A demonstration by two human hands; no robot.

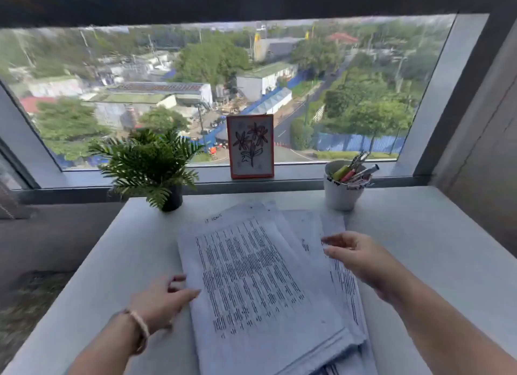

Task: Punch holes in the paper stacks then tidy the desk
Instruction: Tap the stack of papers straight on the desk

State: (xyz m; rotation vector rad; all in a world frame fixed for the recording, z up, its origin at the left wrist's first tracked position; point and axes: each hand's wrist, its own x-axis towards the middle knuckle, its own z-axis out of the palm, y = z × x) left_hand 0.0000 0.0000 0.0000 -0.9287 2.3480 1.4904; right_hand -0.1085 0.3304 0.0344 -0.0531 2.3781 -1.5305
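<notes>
Our left hand (161,297) lay with relaxed fingers touching the left edge of the paper stacks (260,285), which sprawled fanned on the worktop (419,248) between our hands; our right hand (355,255) hovered released, fingers straight, above their right side; beyond the hands stood a potted plant (151,167), a framed flower drawing (250,146) and a pen cup (342,187).
</notes>
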